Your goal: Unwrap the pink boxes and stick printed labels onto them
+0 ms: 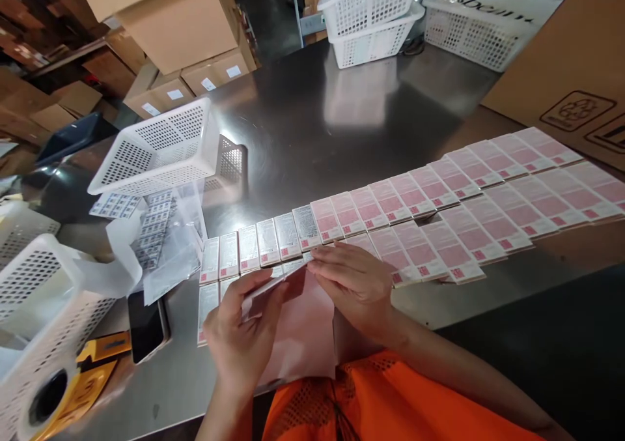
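Pinched between thumb and fingers, a thin flat pink-and-white packet (266, 292) is tilted up in my left hand (241, 330). My right hand (359, 288) has its fingers together, their tips closed at the packet's far end. Below both hands lies a pink sheet (305, 337) at the table's front edge. Overlapping pink-and-white printed packets (454, 177) run in two rows to the right. On the left, the rows continue with packets bearing silvery-grey faces (247, 249). My hands hide part of the front row.
A white perforated basket (161, 148) rests over blue-printed sheets (155, 229) and clear bags. A phone (146, 327), yellow tape dispenser (92, 379) and another basket (49, 291) are at left. White baskets (371, 43) stand at the back; a large carton (561, 83) is at right.
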Demonstrator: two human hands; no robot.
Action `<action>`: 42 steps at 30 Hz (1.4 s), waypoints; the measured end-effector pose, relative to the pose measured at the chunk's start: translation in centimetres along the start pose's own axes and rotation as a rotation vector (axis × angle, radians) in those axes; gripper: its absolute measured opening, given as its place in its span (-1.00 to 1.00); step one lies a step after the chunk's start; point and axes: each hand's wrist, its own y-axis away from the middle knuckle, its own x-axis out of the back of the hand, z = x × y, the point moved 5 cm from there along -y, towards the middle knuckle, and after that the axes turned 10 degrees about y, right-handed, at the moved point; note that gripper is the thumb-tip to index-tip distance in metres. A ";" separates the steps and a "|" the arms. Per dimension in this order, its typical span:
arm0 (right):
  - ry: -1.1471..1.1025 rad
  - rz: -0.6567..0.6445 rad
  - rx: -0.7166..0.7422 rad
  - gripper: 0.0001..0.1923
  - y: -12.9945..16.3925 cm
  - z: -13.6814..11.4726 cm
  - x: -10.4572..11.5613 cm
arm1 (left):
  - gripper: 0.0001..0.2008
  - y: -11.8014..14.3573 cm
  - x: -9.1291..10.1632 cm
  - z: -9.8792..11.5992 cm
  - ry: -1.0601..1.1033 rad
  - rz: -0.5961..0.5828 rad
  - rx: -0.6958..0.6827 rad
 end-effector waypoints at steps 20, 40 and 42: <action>-0.126 0.043 -0.147 -0.85 0.3 0.4 -0.3 | -0.80 0.5 -0.1 1.8 -0.080 0.052 -0.185; -0.109 -0.083 -0.110 -0.85 0.0 0.4 -0.3 | -0.76 0.8 0.3 2.2 -0.152 0.020 -0.184; -0.058 -0.106 -0.070 -0.85 0.1 0.2 -0.3 | -0.81 0.5 0.3 1.3 -0.072 -0.033 -0.033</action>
